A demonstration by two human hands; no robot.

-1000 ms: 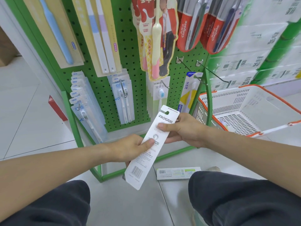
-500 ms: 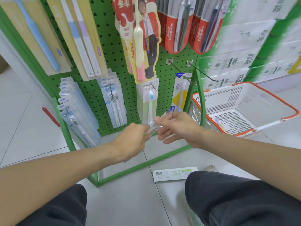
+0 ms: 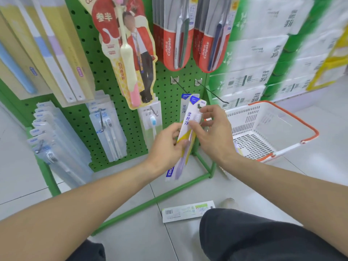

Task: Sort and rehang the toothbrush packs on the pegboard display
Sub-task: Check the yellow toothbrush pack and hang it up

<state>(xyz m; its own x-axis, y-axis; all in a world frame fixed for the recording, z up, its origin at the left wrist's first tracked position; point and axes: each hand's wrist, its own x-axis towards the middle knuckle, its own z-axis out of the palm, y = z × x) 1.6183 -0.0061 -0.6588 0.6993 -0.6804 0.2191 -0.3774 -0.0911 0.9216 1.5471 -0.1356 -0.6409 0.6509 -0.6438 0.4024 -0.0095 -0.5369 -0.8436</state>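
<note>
Swapping the white pack of a second ago for a yellow toothbrush pack (image 3: 186,136) at the green pegboard (image 3: 116,95): left hand (image 3: 165,146) pinching its lower half, right hand (image 3: 212,132) curled round its top, beside an empty hook (image 3: 212,91). Likely next to be rehung; basket (image 3: 282,132) alongside.

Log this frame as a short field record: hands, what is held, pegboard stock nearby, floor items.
left hand: grips the lower part of the held pack
right hand: pinches its upper part
held pack: white and yellow toothbrush pack with a purple brush, tilted, in front of the pegboard
same-type pack: hanging behind it
empty hooks: two, above the right hand
basket: white with orange rim, on the floor to the right
loose pack: flat on the floor tiles, back side up
</note>
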